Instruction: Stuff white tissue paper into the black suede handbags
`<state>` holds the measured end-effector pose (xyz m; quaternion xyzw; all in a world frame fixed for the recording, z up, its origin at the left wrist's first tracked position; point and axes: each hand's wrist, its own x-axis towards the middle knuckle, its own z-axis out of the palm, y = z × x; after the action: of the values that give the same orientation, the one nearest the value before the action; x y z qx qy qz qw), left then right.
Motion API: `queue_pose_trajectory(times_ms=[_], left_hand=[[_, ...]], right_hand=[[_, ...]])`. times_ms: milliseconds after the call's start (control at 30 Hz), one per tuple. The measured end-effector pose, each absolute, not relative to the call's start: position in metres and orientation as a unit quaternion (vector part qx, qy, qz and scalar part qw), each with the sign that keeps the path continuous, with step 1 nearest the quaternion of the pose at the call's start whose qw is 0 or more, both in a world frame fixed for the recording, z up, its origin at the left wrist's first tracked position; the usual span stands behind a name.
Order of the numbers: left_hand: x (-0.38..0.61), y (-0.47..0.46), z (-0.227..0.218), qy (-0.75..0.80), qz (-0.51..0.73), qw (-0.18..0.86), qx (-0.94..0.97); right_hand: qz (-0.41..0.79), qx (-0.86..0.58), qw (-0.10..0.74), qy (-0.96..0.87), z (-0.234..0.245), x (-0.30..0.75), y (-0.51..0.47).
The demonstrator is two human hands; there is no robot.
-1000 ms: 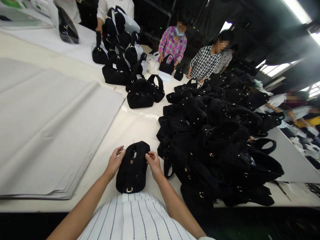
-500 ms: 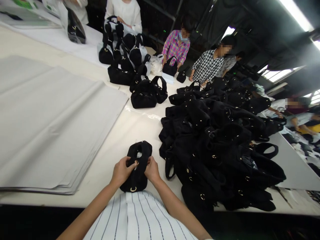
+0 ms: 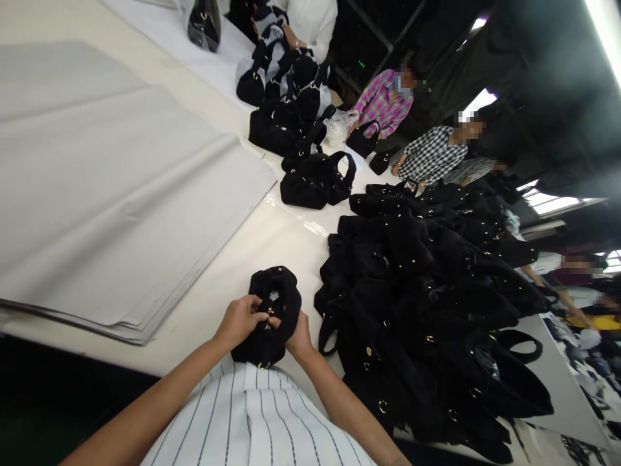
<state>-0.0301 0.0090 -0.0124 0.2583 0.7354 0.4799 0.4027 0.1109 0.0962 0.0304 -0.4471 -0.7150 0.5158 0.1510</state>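
A small black handbag (image 3: pixel 259 346) with gold rings at its ends stands on the table edge, against my striped shirt. My left hand (image 3: pixel 241 321) pinches the bag's opening near a small gold clasp, thumb and forefinger pressed together. From the other side my right hand (image 3: pixel 297 333) reaches under the handle (image 3: pixel 293 304), its fingertips meeting the clasp inside. Some pale stuffing shows in the bag's opening. Most of the right fingers are hidden by the handle.
To the right lies a big heap of black handbags (image 3: pixel 417 278). A stack of large grey paper sheets (image 3: pixel 121 194) covers the left side. More black bags (image 3: pixel 315 181) stand farther back, where a person in a plaid shirt (image 3: pixel 385 100) and other people work.
My right fingers have moved through under the handle to the clasp, and the handle has shifted to the right. The camera view has tilted and turned.
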Motion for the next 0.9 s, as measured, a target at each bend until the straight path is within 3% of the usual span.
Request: queue_pose_trajectory(times_ms=[300,567,900], left_hand=[[-0.037,0.013,-0.003,0.749,0.428,0.407,0.300],[-0.030,0.027,0.007,0.750,0.402,0.403,0.336],[-0.049,0.020,-0.003,0.692,0.454,0.484,0.284]], right_hand=[[0.588,-0.489,0.205,-0.611,0.026,0.107,0.095],[0.602,-0.492,0.189,-0.600,0.018,0.115,0.103],[0.574,-0.461,0.159,-0.658,0.016,0.109,0.092]])
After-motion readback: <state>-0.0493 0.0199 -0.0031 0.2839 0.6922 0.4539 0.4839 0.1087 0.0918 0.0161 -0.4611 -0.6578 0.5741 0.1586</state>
